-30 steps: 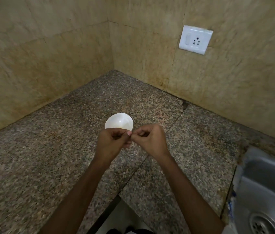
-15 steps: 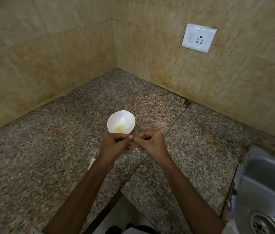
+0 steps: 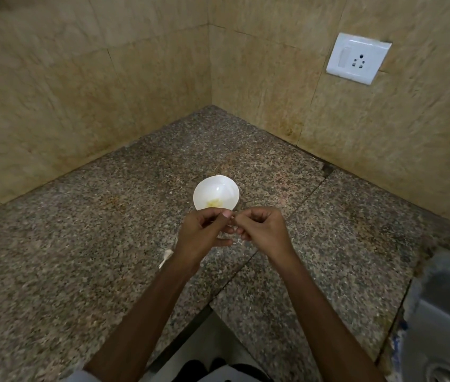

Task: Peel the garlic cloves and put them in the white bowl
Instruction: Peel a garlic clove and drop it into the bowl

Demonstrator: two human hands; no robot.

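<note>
1. The left hand (image 3: 204, 232) and the right hand (image 3: 262, 230) meet fingertip to fingertip above the near rim of the bowl, both with fingers curled in.
2. Between them they pinch a garlic clove (image 3: 233, 218). Only a small pale bit of it shows, just beside the left thumbnail; the rest is hidden by the fingers.
3. A thin, see-through scrap of skin (image 3: 239, 242) hangs below the fingers of the right hand.
4. Both forearms reach in from the near edge, the left one crossing the counter and the right one crossing the seam between the 2 counter slabs.
5. The white bowl (image 3: 204, 188) stands upright on the counter just beyond the hands, its near rim covered by the fingertips. A small yellowish heap (image 3: 214, 203) lies in its bottom; it is too blurred to tell what the pieces are.
6. 1 pale strip of peel (image 3: 166, 257) lies on the counter just left of the left wrist.
7. The speckled granite counter (image 3: 94, 244) fills a corner between 2 beige tiled walls (image 3: 80, 92).
8. A white wall socket (image 3: 359, 59) sits on the far right wall.
9. A steel sink (image 3: 444, 312) is set into the counter at the near right, with its drain (image 3: 448, 373) at the frame's edge.
</note>
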